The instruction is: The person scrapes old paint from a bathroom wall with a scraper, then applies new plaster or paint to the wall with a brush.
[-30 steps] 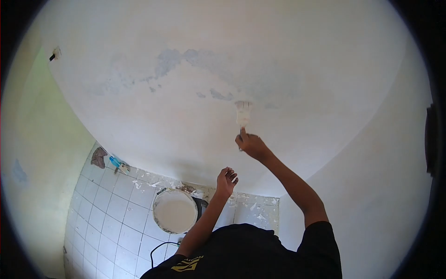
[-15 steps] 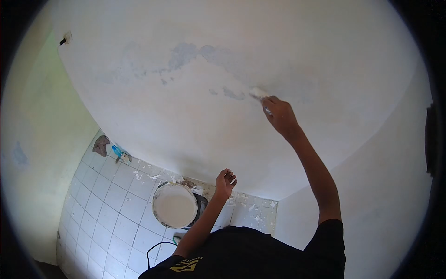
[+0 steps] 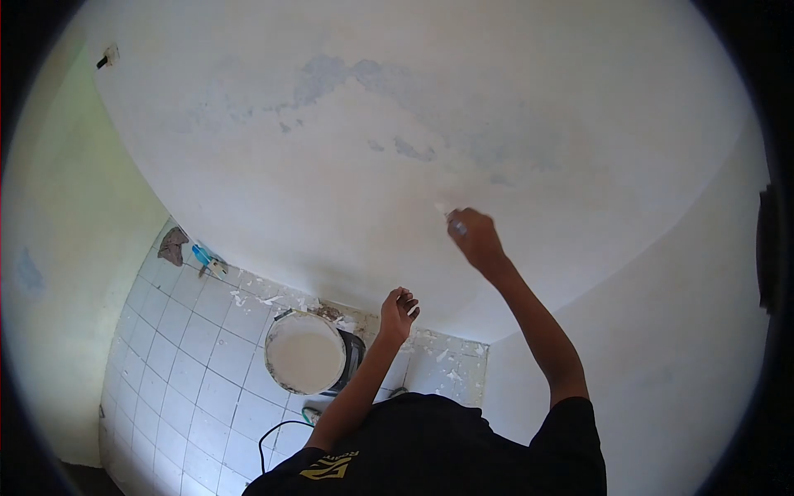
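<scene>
My right hand is closed around a paintbrush, and its pale bristles are against or very near the white wall, below the grey-blue worn patches. Most of the brush's handle is hidden by my fingers. Lower down, my left hand hangs in front of the wall with loosely bent fingers apart and nothing visible in them. Just left of that hand, a dark bucket stands on the floor, filled with whitish paint.
White floor tiles carry paint flakes along the wall's foot. A grey-brown rag and a blue-handled tool lie by the left corner. A black cable curves beside me. A socket with a plug sits at upper left.
My right hand has moved down and slightly left along the wall with the paintbrush. My left hand stays almost in place; the whole view has shifted a little.
</scene>
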`<action>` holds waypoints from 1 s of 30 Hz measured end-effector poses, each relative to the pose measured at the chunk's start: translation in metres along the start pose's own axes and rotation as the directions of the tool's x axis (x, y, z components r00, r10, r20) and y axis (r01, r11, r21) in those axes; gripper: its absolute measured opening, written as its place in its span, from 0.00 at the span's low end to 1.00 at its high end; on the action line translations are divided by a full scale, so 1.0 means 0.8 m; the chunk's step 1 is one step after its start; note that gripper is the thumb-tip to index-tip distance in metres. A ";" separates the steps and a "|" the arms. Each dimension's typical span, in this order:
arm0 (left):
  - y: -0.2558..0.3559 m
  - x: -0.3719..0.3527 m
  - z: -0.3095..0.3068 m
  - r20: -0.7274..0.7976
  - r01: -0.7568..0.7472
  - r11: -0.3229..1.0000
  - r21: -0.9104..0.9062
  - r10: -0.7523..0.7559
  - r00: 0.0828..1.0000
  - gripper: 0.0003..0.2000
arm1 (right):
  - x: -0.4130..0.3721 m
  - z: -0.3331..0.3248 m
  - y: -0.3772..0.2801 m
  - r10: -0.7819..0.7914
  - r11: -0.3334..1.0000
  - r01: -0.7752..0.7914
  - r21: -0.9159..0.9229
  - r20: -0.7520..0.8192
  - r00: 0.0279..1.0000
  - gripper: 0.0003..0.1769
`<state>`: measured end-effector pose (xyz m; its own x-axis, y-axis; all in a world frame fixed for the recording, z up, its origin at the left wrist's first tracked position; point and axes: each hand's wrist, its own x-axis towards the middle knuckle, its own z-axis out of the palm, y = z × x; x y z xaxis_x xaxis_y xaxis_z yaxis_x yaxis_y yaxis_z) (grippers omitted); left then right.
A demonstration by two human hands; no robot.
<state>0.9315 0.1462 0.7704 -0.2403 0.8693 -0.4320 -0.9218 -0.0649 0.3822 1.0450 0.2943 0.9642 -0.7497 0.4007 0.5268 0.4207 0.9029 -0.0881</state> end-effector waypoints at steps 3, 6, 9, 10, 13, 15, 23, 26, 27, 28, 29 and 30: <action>-0.004 0.001 -0.001 -0.007 0.007 1.000 0.000 -0.007 1.000 0.05 | 0.032 -0.037 0.027 0.310 0.904 -0.223 0.366 -0.199 0.929 0.04; -0.009 0.004 -0.008 -0.002 0.019 1.000 0.007 -0.019 1.000 0.05 | 0.050 -0.076 0.009 0.445 0.777 -0.184 0.602 -0.319 0.837 0.02; -0.006 0.003 -0.001 -0.004 0.022 1.000 -0.003 -0.022 1.000 0.05 | 0.049 -0.074 -0.003 0.407 0.765 0.029 0.643 -0.518 0.753 0.05; -0.006 -0.001 0.001 -0.016 0.028 1.000 -0.008 -0.029 0.999 0.06 | 0.038 -0.069 -0.008 0.311 0.812 0.138 0.567 -0.620 0.720 0.07; -0.004 0.002 -0.002 -0.016 0.025 1.000 -0.009 -0.026 1.000 0.06 | -0.007 -0.013 0.010 0.045 0.986 0.057 0.160 -0.570 0.820 0.09; -0.002 0.003 0.000 -0.009 0.017 1.000 -0.001 -0.017 1.000 0.06 | -0.038 0.033 0.026 -0.039 0.998 0.055 0.028 -0.403 0.914 0.10; -0.005 0.017 0.000 0.029 0.011 1.000 0.015 -0.012 1.000 0.06 | 0.000 -0.010 0.007 0.061 0.991 -0.032 0.133 -0.216 0.975 0.10; -0.009 0.016 0.006 0.046 0.032 0.999 0.029 -0.033 0.998 0.06 | 0.039 -0.070 -0.003 -0.038 0.994 0.070 0.079 -0.353 0.935 0.11; -0.009 0.016 0.009 0.055 0.027 0.999 0.032 -0.029 0.998 0.06 | 0.048 -0.082 -0.006 -0.095 0.991 0.125 0.040 -0.435 0.895 0.11; -0.009 0.015 0.010 0.056 0.032 0.999 0.032 -0.033 0.998 0.06 | 0.049 -0.084 -0.005 -0.102 0.991 0.130 0.035 -0.440 0.892 0.11; -0.011 0.014 0.011 0.054 0.037 0.999 0.028 -0.039 0.998 0.06 | 0.044 -0.086 -0.005 -0.115 0.986 0.161 0.054 -0.483 0.868 0.13; -0.010 0.015 0.011 0.056 0.035 0.999 0.018 -0.036 0.998 0.06 | 0.039 -0.086 -0.005 -0.127 0.979 0.192 0.074 -0.521 0.844 0.14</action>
<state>0.9384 0.1613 0.7698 -0.1898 0.8970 -0.3991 -0.9239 -0.0256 0.3817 1.0550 0.2923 1.0396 -0.4202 0.1431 0.8961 0.2295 0.9721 -0.0476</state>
